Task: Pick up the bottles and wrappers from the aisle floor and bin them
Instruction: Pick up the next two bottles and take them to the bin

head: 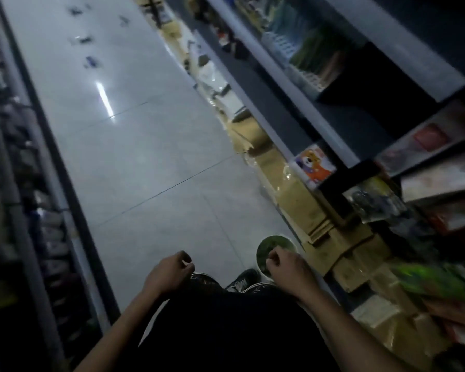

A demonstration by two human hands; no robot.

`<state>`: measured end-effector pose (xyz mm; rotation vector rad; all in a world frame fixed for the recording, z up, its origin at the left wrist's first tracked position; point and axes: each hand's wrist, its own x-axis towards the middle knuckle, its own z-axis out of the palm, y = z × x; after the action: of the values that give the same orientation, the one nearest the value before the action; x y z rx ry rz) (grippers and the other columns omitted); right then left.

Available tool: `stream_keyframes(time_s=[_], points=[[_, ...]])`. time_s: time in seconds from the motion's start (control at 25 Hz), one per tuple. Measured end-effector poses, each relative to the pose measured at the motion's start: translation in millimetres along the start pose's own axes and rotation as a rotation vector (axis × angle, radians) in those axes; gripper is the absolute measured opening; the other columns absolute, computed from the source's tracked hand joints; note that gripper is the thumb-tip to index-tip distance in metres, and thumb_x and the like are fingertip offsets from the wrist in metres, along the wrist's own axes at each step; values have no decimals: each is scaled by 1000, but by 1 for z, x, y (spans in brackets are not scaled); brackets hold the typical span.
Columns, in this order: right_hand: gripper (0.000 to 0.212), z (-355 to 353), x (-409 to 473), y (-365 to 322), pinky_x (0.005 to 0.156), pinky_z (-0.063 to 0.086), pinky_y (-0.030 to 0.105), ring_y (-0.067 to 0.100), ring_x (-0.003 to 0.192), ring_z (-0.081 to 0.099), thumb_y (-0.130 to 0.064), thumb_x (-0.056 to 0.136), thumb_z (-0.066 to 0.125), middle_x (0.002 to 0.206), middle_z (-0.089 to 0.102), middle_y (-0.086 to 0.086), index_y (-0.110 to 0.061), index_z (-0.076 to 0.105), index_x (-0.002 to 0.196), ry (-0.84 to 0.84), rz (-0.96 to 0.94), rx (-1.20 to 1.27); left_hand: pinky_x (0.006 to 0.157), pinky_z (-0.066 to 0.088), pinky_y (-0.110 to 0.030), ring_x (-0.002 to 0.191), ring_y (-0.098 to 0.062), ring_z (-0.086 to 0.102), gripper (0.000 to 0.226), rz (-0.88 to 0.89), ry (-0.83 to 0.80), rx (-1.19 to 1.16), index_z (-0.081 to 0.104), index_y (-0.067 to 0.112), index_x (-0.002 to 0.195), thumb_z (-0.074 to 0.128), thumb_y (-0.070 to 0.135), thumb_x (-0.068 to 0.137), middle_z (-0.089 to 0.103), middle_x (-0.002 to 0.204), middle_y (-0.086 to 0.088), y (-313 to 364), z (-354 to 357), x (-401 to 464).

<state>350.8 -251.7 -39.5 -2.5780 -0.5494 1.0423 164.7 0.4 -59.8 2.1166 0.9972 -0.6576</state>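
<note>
Stocked shelves [320, 84] (cardboard boxes [301, 200] below)

you have a small round bin [275, 247] standing upright on the grey tiled floor, at the foot of the right-hand shelving; its rim is pale, its inside dark green with litter you cannot make out. far up the aisle, well apart from it, several small dark wrappers [91, 62] lie scattered flat, too blurred to identify.

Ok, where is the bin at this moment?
In the head view the bin stands on the aisle floor at lower right, beside the cardboard boxes, just beyond the right hand.
</note>
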Motion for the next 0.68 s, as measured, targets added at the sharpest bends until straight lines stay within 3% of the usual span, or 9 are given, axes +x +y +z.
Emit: stream_keyframes(time_s=[0.12, 0.36, 0.56, 0.68], points=[[24, 12, 0, -34, 74, 38, 31, 29, 103, 63, -31, 97, 55, 112, 70, 10, -14, 66, 110, -42, -91, -86, 78, 50, -31, 96, -20, 68, 23, -77, 76, -93, 67, 27, 109, 56, 39, 92, 75, 107, 2, -42, 3, -29], [15, 42, -14, -82, 75, 50, 36, 19, 85, 59, -35, 93, 54, 91, 63, -4, -24, 63, 95, -101, -208, -216, 82, 52, -34, 97, -21, 67, 27, -184, 145, -208, 65, 30, 108, 52, 44, 88, 75, 107, 5, -102, 4, -77], [20, 46, -13, -97, 74, 45, 33, 17, 89, 60, -35, 95, 56, 99, 66, -4, -22, 67, 103, -75, -252, -277, 83, 54, -37, 93, -19, 66, 31, -205, 145, -231, 63, 31, 111, 49, 47, 88, 73, 106, 5, -112, -7, -81], [22, 38, -1, -99, 78, 50, 35, 19, 93, 61, -35, 96, 55, 103, 68, -2, -21, 67, 107, -89, -273, -284, 80, 53, -36, 92, -18, 65, 31, -215, 171, -231, 63, 31, 113, 49, 46, 90, 73, 107, 6, -104, -21, -68]])
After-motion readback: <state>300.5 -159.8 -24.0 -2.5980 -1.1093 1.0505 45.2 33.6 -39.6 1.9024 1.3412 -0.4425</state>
